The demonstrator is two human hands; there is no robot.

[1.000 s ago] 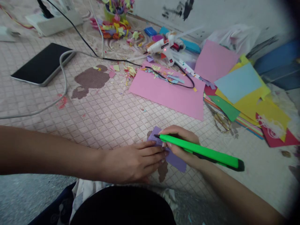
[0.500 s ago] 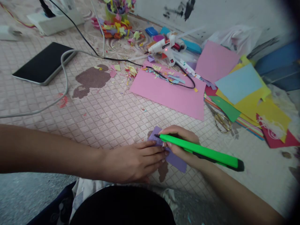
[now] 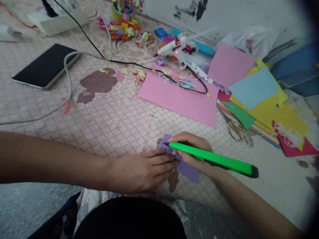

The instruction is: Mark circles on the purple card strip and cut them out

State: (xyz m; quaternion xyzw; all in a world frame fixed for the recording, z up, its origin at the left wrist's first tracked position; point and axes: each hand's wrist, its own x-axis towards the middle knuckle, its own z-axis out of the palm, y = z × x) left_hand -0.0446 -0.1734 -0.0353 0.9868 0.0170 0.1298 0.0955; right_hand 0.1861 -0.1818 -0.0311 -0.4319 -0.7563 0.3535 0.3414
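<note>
A strip of purple paper [image 3: 188, 170] lies slantwise on the table near its front edge, with faint dark outlines towards its far end. Flat across its middle rests my left hand [image 3: 147, 169], fingers stretched out and pressing it down. My right hand [image 3: 193, 149] grips a bright green pen [image 3: 211, 157] with a black end, between thumb and fingers. The pen's dark tip touches or sits just above the paper's far end, beyond my left fingertips; contact is hard to tell. Part of the paper is hidden under both hands.
Pink paper [image 3: 179, 103] with scraps and a cable lies ahead, a glue gun [image 3: 171, 48] with a red light behind it. Gold-handled scissors [image 3: 235, 128] and coloured sheets [image 3: 254, 89] are at right. A black tablet-like device [image 3: 46, 66] and power strip [image 3: 58, 23] are left.
The pen's rear end has tipped slightly up and left, while its tip stays around the same spot on the purple paper. My left hand keeps its place.
</note>
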